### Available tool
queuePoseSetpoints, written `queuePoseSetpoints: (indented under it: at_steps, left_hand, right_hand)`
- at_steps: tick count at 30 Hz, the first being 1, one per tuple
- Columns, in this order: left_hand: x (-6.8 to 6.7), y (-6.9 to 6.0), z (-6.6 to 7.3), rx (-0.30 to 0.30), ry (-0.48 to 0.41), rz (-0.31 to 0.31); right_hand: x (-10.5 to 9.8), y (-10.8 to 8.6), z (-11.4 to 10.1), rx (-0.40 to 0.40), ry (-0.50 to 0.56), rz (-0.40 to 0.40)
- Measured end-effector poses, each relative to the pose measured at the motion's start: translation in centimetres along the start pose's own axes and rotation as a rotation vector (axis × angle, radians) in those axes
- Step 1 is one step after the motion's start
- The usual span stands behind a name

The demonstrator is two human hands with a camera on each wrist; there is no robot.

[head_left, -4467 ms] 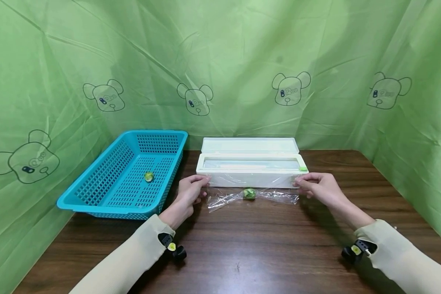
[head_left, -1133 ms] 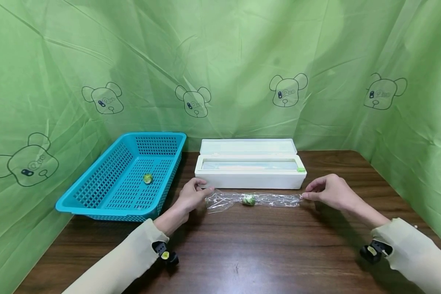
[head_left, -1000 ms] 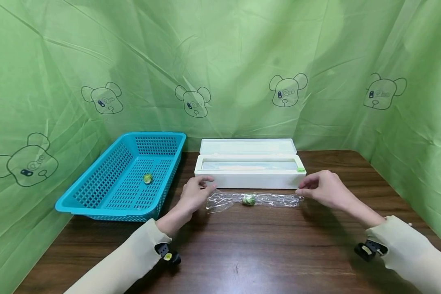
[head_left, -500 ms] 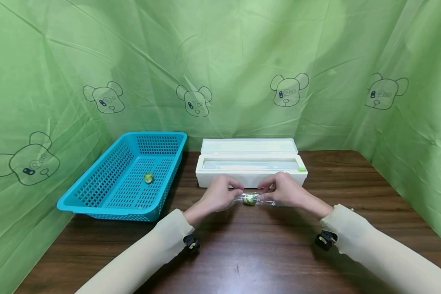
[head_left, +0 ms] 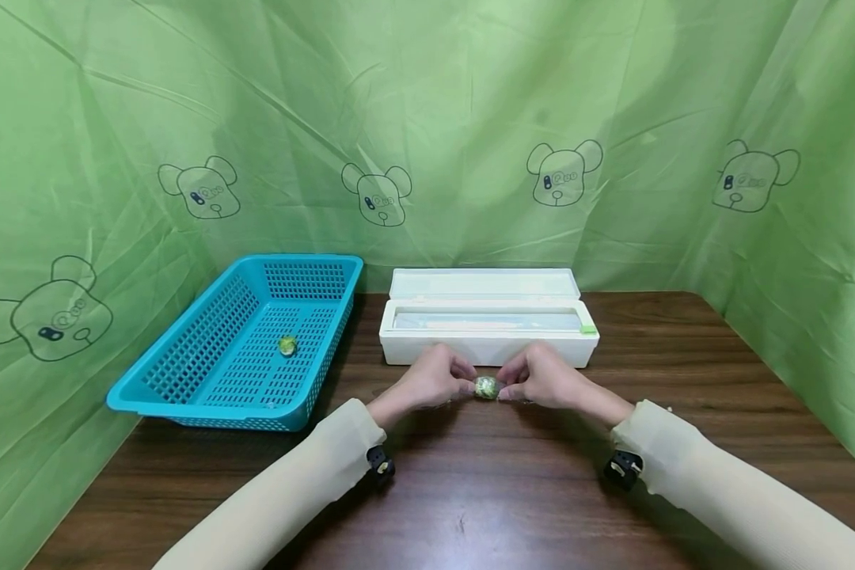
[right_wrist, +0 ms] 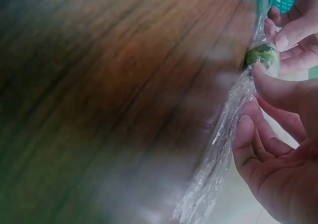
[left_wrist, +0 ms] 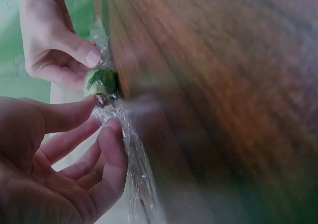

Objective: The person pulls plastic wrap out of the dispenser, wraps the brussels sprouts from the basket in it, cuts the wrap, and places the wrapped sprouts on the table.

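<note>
A small, round, green-and-pale leafy ball [head_left: 486, 387], wrapped in crumpled clear plastic film [right_wrist: 218, 134], sits between the two hands near the middle of the dark brown wood-grain table [head_left: 463, 491]. The left hand [head_left: 435, 378] is on its left side, the grip closed in a pinch on the film, thumb and fingers curled, with the thumb tip right at the ball. The right hand [head_left: 547, 378] mirrors this from the right, its grip also pinching the film against the ball. Loose, shiny lengths of film run out to the left and right beneath the fingers. The film's glare makes it hard to tell whether the ball rests on the table or is held just above it.

Just beyond the hands, on the far side, lies a long white rectangular box [head_left: 484, 342], its white lid [head_left: 482, 283] tipped back, with a small bright green tab [head_left: 587, 329] at the right end. To the left of the box stands a blue rectangular plastic basket [head_left: 252, 384] with perforated walls, holding another small yellow-green ball [head_left: 287, 346]. A green curtain [head_left: 470, 103] printed with cartoon animal heads hangs behind.
</note>
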State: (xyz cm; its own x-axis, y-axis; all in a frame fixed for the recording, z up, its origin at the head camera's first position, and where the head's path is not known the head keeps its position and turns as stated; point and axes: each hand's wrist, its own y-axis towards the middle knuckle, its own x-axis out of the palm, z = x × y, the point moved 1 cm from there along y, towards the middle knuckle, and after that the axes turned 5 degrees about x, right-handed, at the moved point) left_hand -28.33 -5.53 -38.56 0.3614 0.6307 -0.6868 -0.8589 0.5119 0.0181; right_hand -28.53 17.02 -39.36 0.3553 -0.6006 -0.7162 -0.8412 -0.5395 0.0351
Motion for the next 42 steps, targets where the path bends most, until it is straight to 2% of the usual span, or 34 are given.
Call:
queuePoseSetpoints:
  at_steps: [6,9,14,16,21,35,42]
  left_hand:
    - [-0.2,0.3,-0.1,-0.025,-0.029,-0.091]
    - [-0.4,0.4,-0.1,-0.012,-0.002,-0.112]
    - [-0.1,0.6,0.0,0.040,0.097,-0.107]
    - [0.1,0.7,0.1,0.047,0.110,-0.103]
    - [0.4,0.6,0.3,0.040,0.100,-0.101]
    - [0.2,-0.8,0.7,0.098,0.179,-0.156]
    - [0.1,-1.0,0.7,0.113,0.159,-0.121]
  right_hand:
    - [0.3,0.0,0.1,0.025,-0.009,-0.012]
    - [0.4,0.0,0.1,0.029,-0.016,-0.008]
    - [0.5,0.0,0.2,0.036,-0.008,-0.006]
    - [0.6,-0.1,0.1,0.028,-0.009,0.000]
    - [0.9,-0.7,-0.2,0.018,-0.019,0.013]
    - [2.1,-2.8,-1.3,0.102,-0.012,-0.011]
    - [2.2,-3.4,-2.0,0.100,-0.030,0.007]
